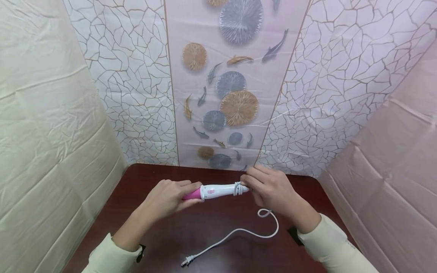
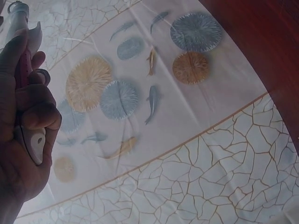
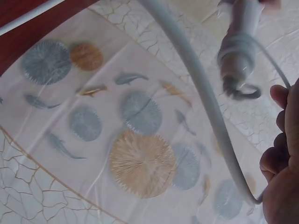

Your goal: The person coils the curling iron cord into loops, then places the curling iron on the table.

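Note:
A hair curling iron point(image 1: 220, 190) with a white handle and a pink barrel is held level above the table in the head view. My left hand point(image 1: 167, 195) grips its pink section; in the left wrist view, fingers wrap that part and a white end piece point(image 2: 33, 144) sticks out below them. White power cord point(image 1: 263, 237) is looped several times round the handle's far end. At that end my right hand point(image 1: 273, 187) holds the cord with curled fingers; the right wrist view shows the handle point(image 3: 240, 44) apart from this hand, its fingertips partly hidden.
The cord's loose length curves over the dark red table point(image 1: 164, 235) to a two-pin plug point(image 1: 187, 260) near the front. A patterned cloth point(image 1: 218, 91) hangs behind the table, with pale cloth walls on both sides.

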A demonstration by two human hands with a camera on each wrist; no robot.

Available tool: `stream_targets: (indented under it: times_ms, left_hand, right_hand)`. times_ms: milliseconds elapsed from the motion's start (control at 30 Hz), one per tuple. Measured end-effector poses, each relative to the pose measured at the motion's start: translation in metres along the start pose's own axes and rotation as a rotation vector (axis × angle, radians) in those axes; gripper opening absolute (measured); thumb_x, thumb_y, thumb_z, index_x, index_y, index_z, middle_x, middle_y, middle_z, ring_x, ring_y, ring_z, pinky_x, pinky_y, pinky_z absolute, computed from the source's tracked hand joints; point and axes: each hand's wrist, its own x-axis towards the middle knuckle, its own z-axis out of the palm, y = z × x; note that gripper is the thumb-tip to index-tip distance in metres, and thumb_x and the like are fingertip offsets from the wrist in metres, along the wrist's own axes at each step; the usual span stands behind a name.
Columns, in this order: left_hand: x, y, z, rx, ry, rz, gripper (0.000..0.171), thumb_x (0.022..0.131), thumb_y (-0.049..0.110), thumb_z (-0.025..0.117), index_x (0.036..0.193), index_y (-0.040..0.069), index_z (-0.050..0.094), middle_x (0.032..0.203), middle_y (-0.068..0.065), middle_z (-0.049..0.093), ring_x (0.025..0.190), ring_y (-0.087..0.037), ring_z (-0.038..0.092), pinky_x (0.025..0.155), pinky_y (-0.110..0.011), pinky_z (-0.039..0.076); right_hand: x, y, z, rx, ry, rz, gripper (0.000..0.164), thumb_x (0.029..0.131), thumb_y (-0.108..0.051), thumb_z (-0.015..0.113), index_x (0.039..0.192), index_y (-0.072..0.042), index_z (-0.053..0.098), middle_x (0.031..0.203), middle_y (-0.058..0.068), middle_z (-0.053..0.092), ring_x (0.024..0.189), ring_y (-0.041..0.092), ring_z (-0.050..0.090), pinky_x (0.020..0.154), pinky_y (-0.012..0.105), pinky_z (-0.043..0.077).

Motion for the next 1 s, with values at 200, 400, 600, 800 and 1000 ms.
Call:
stream_targets:
  times_ms: [200, 400, 600, 800, 1000]
  left_hand:
    - [0.0, 0.003, -0.001, 0.022, 0.0, 0.027, 0.042, 0.092, 0.047, 0.087, 0.126, 0.022, 0.079, 0.081, 0.012, 0.067, 0.057, -0.001, 0.038, 0.052, -0.02, 0.04]
    - [0.001, 0.009, -0.004, 0.036, 0.001, 0.049, 0.043, 0.091, 0.046, 0.088, 0.126, 0.022, 0.08, 0.08, 0.012, 0.066, 0.055, 0.0, 0.034, 0.051, -0.017, 0.035]
    - [-0.001, 0.015, -0.008, 0.027, 0.017, 0.073, 0.042, 0.094, 0.048, 0.086, 0.126, 0.022, 0.079, 0.079, 0.013, 0.064, 0.056, 0.0, 0.03, 0.052, -0.015, 0.03]
    - [-0.002, 0.018, -0.011, 0.009, 0.041, 0.093, 0.038, 0.1, 0.051, 0.08, 0.126, 0.022, 0.079, 0.078, 0.012, 0.063, 0.056, 0.001, 0.031, 0.052, -0.014, 0.03]
    - [0.0, 0.017, -0.015, 0.009, 0.06, 0.099, 0.038, 0.105, 0.052, 0.072, 0.126, 0.021, 0.078, 0.079, 0.011, 0.064, 0.057, 0.001, 0.034, 0.052, -0.017, 0.036]
  right_hand:
    - [0.001, 0.012, 0.006, -0.015, -0.045, 0.033, 0.03, 0.116, -0.017, 0.052, 0.1, -0.006, 0.074, 0.089, 0.002, 0.065, 0.074, 0.019, 0.056, 0.056, 0.031, 0.051]
    - [-0.002, 0.023, 0.013, 0.025, -0.076, 0.07, 0.033, 0.118, -0.022, 0.05, 0.101, -0.008, 0.074, 0.092, 0.001, 0.068, 0.076, 0.02, 0.059, 0.054, 0.031, 0.051]
    - [-0.011, 0.029, 0.023, 0.103, -0.048, 0.127, 0.035, 0.118, -0.027, 0.051, 0.099, -0.009, 0.074, 0.089, 0.001, 0.065, 0.076, 0.018, 0.059, 0.059, 0.033, 0.053]
    - [-0.019, 0.033, 0.032, 0.142, -0.028, 0.224, 0.048, 0.112, -0.05, 0.052, 0.094, -0.01, 0.071, 0.085, -0.002, 0.059, 0.068, 0.012, 0.056, 0.06, 0.032, 0.052]
    - [-0.026, 0.04, 0.041, 0.202, -0.03, 0.31, 0.05, 0.113, -0.052, 0.048, 0.096, -0.01, 0.071, 0.085, -0.003, 0.061, 0.064, 0.008, 0.051, 0.057, 0.028, 0.047]
